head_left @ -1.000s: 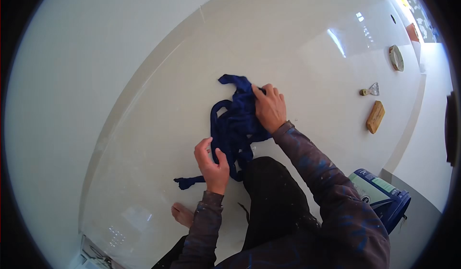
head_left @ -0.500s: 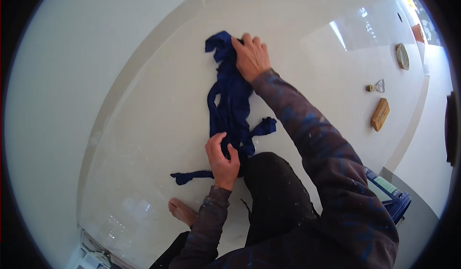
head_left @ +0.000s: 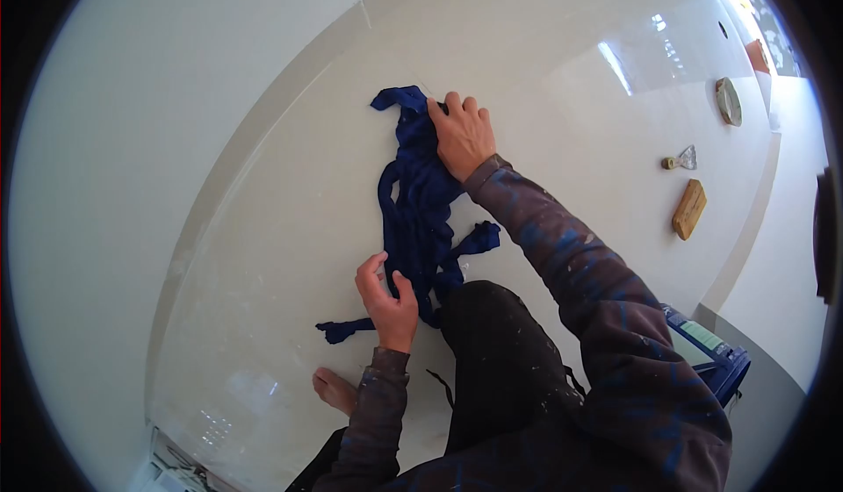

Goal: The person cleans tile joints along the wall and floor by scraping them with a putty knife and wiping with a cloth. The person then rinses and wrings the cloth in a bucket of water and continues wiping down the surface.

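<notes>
A dark blue cloth (head_left: 421,176), long and crumpled with strip-like ends, lies on the glossy pale floor (head_left: 290,202) in front of my bent knee. At its far end, my right hand (head_left: 465,134) grips the fabric from above, the fingers bent over its edge and partly hiding it. My left hand (head_left: 389,306) hovers at the near left side of the cloth, fingers curved and thumb apart, with nothing visible in it. One narrow strip of the cloth sticks out left beyond this hand; another bunched end points right, near my knee.
A wall runs along the left. Over to the right on the floor are a wooden block (head_left: 689,209), a scraper-like tool (head_left: 680,158) and an oval object (head_left: 728,101). A blue container (head_left: 713,356) stands by my right elbow. My bare foot (head_left: 335,390) is at lower left.
The cloth's far end has come nearer to me along with my right hand, and the fabric is more bunched. My left hand has shifted slightly left and away from my body.
</notes>
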### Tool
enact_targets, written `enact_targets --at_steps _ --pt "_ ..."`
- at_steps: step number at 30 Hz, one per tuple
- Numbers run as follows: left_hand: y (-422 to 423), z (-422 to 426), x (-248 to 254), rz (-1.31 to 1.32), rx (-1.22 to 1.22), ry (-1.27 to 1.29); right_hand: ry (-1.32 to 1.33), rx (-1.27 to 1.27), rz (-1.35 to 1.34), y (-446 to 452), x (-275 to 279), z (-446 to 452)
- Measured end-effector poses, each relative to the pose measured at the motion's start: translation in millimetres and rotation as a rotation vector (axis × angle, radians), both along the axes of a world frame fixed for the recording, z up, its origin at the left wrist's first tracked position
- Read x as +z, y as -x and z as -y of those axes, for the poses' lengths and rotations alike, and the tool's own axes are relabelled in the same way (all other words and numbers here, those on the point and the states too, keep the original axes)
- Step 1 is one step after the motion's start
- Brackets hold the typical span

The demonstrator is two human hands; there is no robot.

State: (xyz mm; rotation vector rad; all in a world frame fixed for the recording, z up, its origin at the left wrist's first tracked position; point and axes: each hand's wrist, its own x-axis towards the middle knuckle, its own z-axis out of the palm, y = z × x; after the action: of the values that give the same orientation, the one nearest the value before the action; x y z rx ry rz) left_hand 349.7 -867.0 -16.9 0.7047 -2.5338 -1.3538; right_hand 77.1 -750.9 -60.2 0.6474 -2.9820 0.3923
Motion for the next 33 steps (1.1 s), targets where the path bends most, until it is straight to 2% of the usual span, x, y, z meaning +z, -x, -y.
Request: enact_targets --at_steps 3,6,11,12,14,15,17,18,20,21,22,25,28,30,31,33 --pt "0.8 -3.4 -5.6 0.002 -0.019 0.011 0.015 0.017 -0.018 41.0 -1.0 17.2" --pt "3.3 -6.1 -2.4 0.013 0.008 -0.031 -0.024 -0.045 -0.200 31.9 -9.2 29.8" --pt "9.2 -5.5 14.3 -0.002 0.012 -0.005 0.103 0.208 0.167 -82.9 12.7 -22.6" --pt "5.3 -7.4 12.8 -0.013 -0.071 0.053 0.147 0.225 0.217 -98.2 20.9 -34.5" --pt "-9.6 -10.7 6.8 0.004 -0.230 0.113 0.319 0.110 0.310 -113.7 24.5 -61.2" --pt "-13.9 -13.8 7.7 0.015 -0.228 0.122 0.399 -0.035 0.320 -116.7 31.9 -73.3" --pt "-17.6 -19.8 12.6 0.094 -0.477 0.294 0.277 -0.334 0.200 -124.5 37.0 -94.1" --pt "-18.9 -19.6 6.5 0.155 -0.579 0.379 0.318 -0.363 0.141 -127.7 41.0 -98.3" --pt "-19.3 -18.5 -6.7 0.155 -0.615 0.413 0.360 -0.382 0.080 -124.9 32.3 -95.1" --pt "-19.4 -17.3 -14.1 0.154 -0.659 0.446 0.247 -0.325 0.090 -121.0 13.9 -87.4" --pt "-16.8 -17.5 -17.3 0.153 -0.656 0.445 0.132 -0.270 0.100 -114.5 1.4 -79.8" --pt "-10.6 -18.4 -22.8 0.201 -0.673 0.450 0.128 -0.276 0.037 -46.7 -17.8 -48.8" --pt "19.7 -21.9 -26.7 0.254 -0.610 0.446 0.110 -0.160 0.029 28.1 -27.4 -15.5" --pt "38.6 -21.8 -35.7 0.199 -0.460 0.490 0.174 0.046 -0.012 65.7 -30.4 10.1" --pt "48.5 -19.4 -41.9 0.199 -0.451 0.490 0.171 0.095 -0.043 75.5 -31.4 27.8" --pt "57.6 -17.5 -49.6 0.093 -0.280 0.463 0.196 0.167 -0.077 81.4 -35.9 61.2"
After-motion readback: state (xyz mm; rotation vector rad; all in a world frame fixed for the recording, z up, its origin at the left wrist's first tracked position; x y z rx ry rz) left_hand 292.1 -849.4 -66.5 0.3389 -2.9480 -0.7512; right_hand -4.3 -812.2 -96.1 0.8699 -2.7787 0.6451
